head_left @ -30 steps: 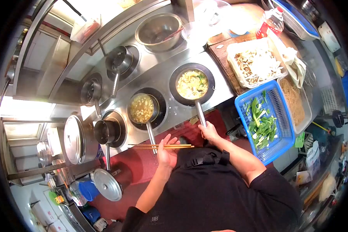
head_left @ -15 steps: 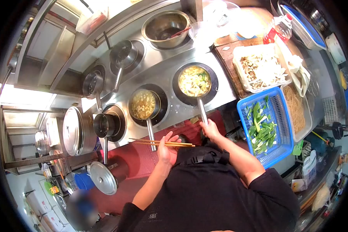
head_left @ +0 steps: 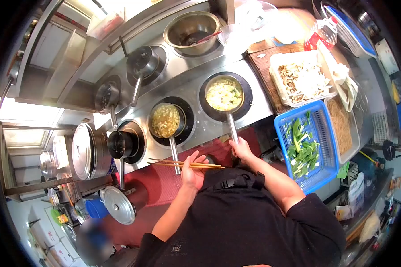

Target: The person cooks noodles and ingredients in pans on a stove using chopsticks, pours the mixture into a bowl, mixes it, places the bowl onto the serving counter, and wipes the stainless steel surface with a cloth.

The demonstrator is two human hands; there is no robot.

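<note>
A red floor (head_left: pixel 165 191) lies below a long steel stove top (head_left: pixel 187 86), with a curved-looking metal shelf (head_left: pixel 104 44) beyond it and a dark wooden table (head_left: pixel 265 75) at its right end. White light (head_left: pixel 29 111) glares at the left, above a metal rack (head_left: pixel 35 188). Along the right runs a cluttered grey counter (head_left: pixel 378 189), its far edge in shadow.

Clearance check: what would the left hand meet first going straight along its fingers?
Likely the front edge of the steel stovetop, ahead of the left hand; relative height is unclear, so it might pass above.
</note>
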